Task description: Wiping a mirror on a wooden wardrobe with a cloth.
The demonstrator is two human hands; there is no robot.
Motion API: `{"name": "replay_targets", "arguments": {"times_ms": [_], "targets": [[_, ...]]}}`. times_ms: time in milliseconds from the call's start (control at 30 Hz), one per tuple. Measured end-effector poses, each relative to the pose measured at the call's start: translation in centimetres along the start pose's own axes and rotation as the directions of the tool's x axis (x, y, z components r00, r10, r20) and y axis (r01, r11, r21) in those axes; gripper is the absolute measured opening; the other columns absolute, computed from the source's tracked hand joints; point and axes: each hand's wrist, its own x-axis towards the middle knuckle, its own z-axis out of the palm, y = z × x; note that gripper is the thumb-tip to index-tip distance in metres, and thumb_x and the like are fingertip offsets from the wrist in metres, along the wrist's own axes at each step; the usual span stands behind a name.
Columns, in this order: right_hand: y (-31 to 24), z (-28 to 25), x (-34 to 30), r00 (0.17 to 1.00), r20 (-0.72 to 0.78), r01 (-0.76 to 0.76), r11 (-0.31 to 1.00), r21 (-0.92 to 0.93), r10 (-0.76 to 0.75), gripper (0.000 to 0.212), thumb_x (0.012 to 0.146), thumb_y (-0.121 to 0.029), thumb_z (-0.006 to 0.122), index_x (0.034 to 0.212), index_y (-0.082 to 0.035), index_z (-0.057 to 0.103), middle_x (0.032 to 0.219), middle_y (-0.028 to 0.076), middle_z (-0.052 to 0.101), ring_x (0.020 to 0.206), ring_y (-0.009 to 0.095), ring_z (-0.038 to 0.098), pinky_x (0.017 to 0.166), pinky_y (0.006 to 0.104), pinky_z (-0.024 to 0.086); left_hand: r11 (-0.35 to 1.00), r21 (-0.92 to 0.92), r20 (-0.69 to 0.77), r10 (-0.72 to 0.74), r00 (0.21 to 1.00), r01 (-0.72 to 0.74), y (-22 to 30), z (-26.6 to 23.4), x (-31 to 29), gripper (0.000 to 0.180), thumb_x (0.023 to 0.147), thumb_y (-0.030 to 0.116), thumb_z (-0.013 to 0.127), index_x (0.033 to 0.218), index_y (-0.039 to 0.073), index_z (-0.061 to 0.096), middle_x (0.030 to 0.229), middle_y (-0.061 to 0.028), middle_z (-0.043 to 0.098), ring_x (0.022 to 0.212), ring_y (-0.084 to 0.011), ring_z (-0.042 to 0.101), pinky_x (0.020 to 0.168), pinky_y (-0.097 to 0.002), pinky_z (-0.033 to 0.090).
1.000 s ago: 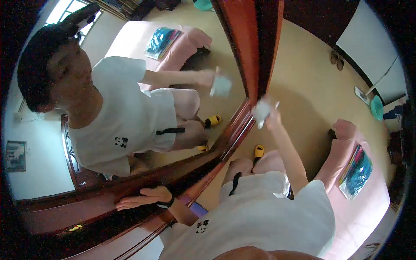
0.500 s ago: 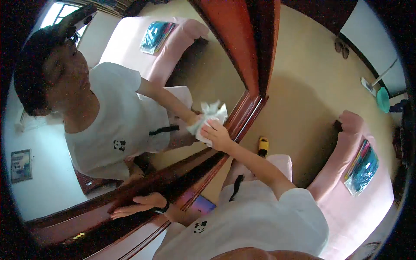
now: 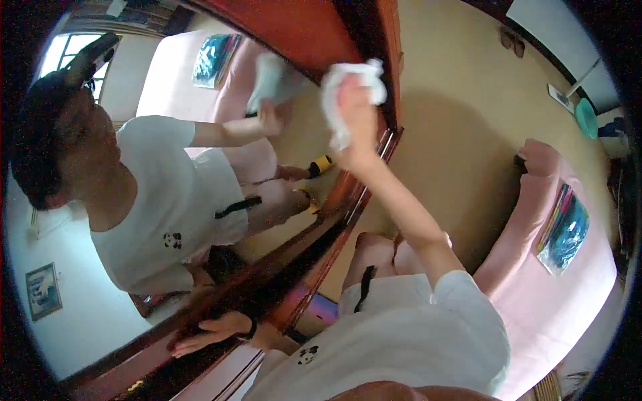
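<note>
A white cloth (image 3: 332, 100) is in my right hand (image 3: 358, 123), blurred by motion, with the fingers pressed on it. This hand is raised in front of a large mirror (image 3: 304, 130), near the upper part of its dark red wooden frame (image 3: 388, 73). A gap shows between the cloth and its reflection, so the cloth seems off the glass. My left hand (image 3: 217, 332), a black band at the wrist, lies with fingers stretched along the lower wooden frame. My arms, body and the cloth are mirrored in the glass.
Right of me stands a bed with a pink cover (image 3: 508, 307) and a clear plastic package (image 3: 565, 230) on it. Farther off are a green basin (image 3: 586, 119), a long-handled floor tool (image 3: 560, 97) and dark slippers (image 3: 512, 41) on the tan floor (image 3: 461, 100).
My right hand has moved up and away from the mirror with the cloth, which met its reflection before. My left hand stays on the frame. The view has shifted slightly.
</note>
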Motion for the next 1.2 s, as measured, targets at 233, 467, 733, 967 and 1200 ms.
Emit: {"name": "replay_targets", "arguments": {"times_ms": [233, 467, 733, 967, 1200], "targets": [[3.6, 8.3, -5.3, 0.969, -0.204, 0.211, 0.887, 0.41, -0.136, 0.051, 0.073, -0.013, 0.047, 0.122, -0.001, 0.037, 0.128, 0.022, 0.033, 0.12, 0.034, 0.03, 0.099, 0.0399, 0.025, 0.999, -0.02, 0.028, -0.036, 0.999, 0.037, 1.4, 2.2, 0.3, 0.062, 0.087, 0.038, 0.031, 0.13, -0.004, 0.016, 0.137, -0.0219, 0.006, 0.128, -0.0343, 0.004, 0.1, -0.048, -0.002], [2.0, 11.7, -31.6, 0.469, 0.645, -0.864, 0.162, 0.477, 0.603, 0.055, 0.085, -0.032, 0.043, 0.127, 0.0, 0.026, 0.11, 0.013, 0.048, 0.095, 0.019, 0.051, 0.079, 0.0317, 0.038, 0.993, 0.059, -0.028, -0.099, 0.995, 0.1, 1.5, 1.4, 1.3, 0.065, 0.087, 0.041, 0.032, 0.13, -0.005, 0.015, 0.137, -0.022, 0.005, 0.128, -0.0343, 0.003, 0.1, -0.0472, -0.003], [-5.9, 7.5, -13.2, 0.103, 0.785, -0.711, -0.507, 0.487, 0.61, 0.033, 0.088, -0.036, 0.04, 0.102, -0.006, 0.047, 0.085, 0.005, 0.051, 0.074, 0.016, 0.048, 0.065, 0.0317, 0.043, 0.982, -0.141, 0.18, -0.099, 0.979, 0.125, -0.5, -3.7, 0.4, 0.063, 0.086, 0.039, 0.035, 0.129, -0.005, 0.019, 0.137, -0.0207, 0.009, 0.126, -0.0399, 0.002, 0.098, -0.0536, -0.004], [-22.4, -2.9, -3.7, 0.695, 0.587, -0.664, 0.055, 0.746, 0.415, 0.036, 0.088, -0.025, 0.044, 0.112, 0.0, 0.04, 0.102, 0.006, 0.045, 0.086, 0.015, 0.044, 0.077, 0.0286, 0.037, 0.975, 0.211, -0.133, 0.096, 0.986, -0.066, -10.8, -16.6, 1.0, 0.049, 0.085, 0.028, 0.04, 0.128, 0.009, 0.029, 0.134, -0.0162, 0.024, 0.125, -0.0389, 0.014, 0.096, -0.0603, -0.001], [-39.5, -11.1, 2.2, 0.951, -0.272, 0.308, 0.396, 0.865, -0.146, 0.025, 0.088, -0.016, 0.038, 0.101, 0.003, 0.047, 0.101, 0.011, 0.048, 0.089, 0.019, 0.048, 0.077, 0.0334, 0.039, 0.714, -0.157, -0.224, -0.699, 0.679, 0.683, -28.1, -26.0, -3.7, 0.062, 0.087, 0.03, 0.041, 0.13, -0.004, 0.012, 0.138, -0.017, 0.009, 0.127, -0.0286, 0.009, 0.103, -0.0389, 0.009]]}}
